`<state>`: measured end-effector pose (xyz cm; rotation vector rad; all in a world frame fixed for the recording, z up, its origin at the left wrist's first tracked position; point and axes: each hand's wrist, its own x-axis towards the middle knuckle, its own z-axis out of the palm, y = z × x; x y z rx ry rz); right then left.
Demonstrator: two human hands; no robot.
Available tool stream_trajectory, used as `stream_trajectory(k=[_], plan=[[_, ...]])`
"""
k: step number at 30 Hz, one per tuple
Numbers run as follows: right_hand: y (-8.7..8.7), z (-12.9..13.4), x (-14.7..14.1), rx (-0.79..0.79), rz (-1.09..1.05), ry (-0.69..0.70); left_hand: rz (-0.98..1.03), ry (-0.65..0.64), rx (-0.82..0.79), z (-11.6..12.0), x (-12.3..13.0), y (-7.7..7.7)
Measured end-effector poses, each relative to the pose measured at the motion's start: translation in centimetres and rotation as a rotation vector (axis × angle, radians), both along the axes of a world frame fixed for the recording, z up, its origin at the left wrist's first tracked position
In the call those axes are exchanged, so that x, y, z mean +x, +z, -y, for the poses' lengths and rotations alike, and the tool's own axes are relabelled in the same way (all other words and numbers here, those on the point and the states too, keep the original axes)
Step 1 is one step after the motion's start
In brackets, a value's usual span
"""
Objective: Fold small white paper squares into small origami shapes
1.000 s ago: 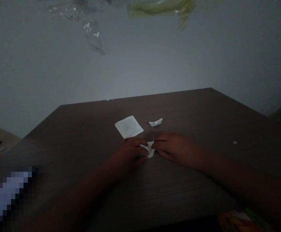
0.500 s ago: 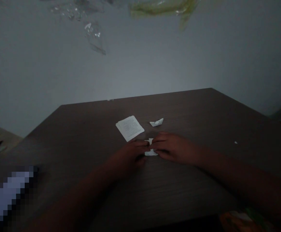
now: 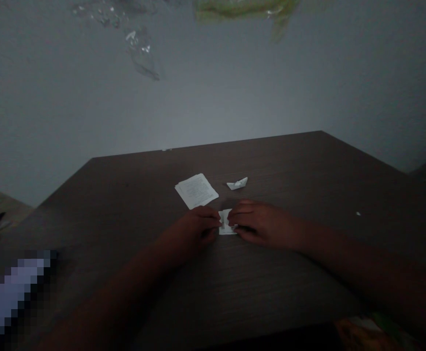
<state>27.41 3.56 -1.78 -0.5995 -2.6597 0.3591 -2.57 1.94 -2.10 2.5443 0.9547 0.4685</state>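
A small folded white paper [image 3: 228,229] lies on the dark table between my hands. My left hand [image 3: 194,228] has its fingers pressed together on the paper's left edge. From the right, my right hand [image 3: 258,222] grips the paper, its bent fingers covering the right part. Just beyond them rests a small folded paper boat [image 3: 237,184]. A stack of printed paper squares [image 3: 197,191] sits beyond my left hand, to the left of the boat. The picture is dim, and the fingertips are partly hard to make out.
The brown table [image 3: 271,161] reaches back to a grey wall. A pixelated bright object [image 3: 11,297] is at the lower left. One tiny white scrap [image 3: 358,213] lies at the right. Something colourful [image 3: 362,331] shows at the bottom right edge.
My left hand has shifted slightly left, away from my right hand, and more of the folded paper shows between them. My right hand has hardly moved.
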Motion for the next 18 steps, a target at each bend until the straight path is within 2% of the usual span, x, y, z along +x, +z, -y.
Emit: stream_trajectory(k=[8, 18], plan=[[-0.7, -0.4, 0.1, 0.005, -0.038, 0.083, -0.035, -0.012, -0.033, 0.2, -0.2, 0.8], [-0.6, -0.4, 0.1, -0.064, -0.037, 0.079, -0.023, -0.017, -0.076, 0.5, 0.0, 1.7]])
